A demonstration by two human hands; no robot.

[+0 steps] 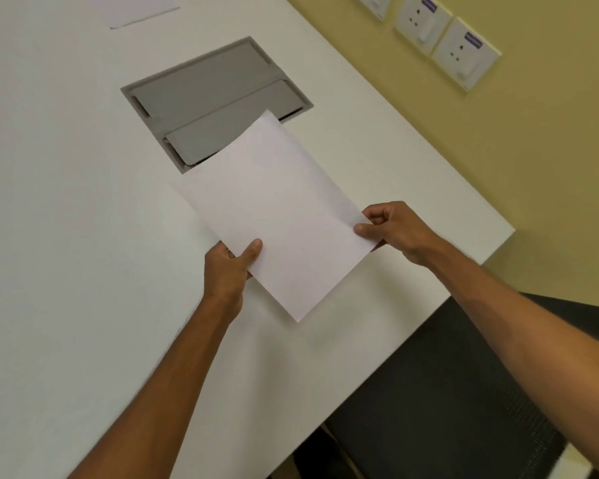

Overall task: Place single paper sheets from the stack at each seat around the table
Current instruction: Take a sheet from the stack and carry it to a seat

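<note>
I hold white paper [281, 216] above the white table [66, 202], tilted, its far corner over a grey hatch. My left hand [230, 267] grips the near left edge with the thumb on top. My right hand [391, 228] pinches the right corner between thumb and fingers. A second white edge shows under the paper at its left side, so I cannot tell whether this is one sheet or a thin stack. Another white sheet [142, 8] lies flat on the table at the far top.
A grey cable hatch [215, 95] with two flaps is set into the tabletop. A black mesh chair [446, 392] stands at the table's near right edge. The yellow wall on the right carries several white sockets [464, 53].
</note>
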